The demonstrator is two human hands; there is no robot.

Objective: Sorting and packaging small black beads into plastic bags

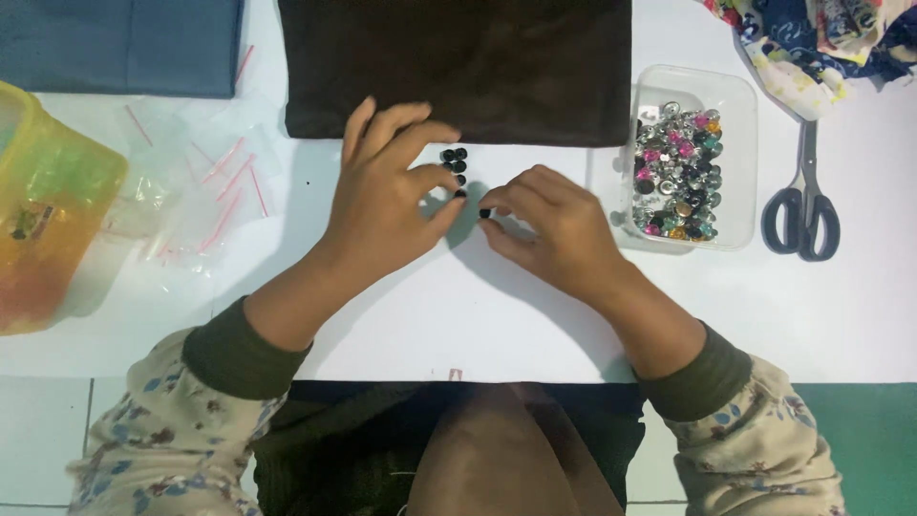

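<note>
Several small black buttons (455,160) lie in a cluster on the white table (458,315), just below a folded dark brown cloth (458,67). My left hand (387,196) rests beside them, its thumb and forefinger pinching one black button at the tip. My right hand (554,225) is close by on the right, fingers curled, pinching another small black button between thumb and forefinger. The two hands' fingertips nearly meet.
A clear plastic tub (740,115) of mixed shiny buttons stands to the right. Black-handled scissors (802,205) lie beyond it, patterned fabric (812,38) at the back right. Small clear zip bags (205,186), a yellow container (48,201) and blue cloth (119,43) are on the left.
</note>
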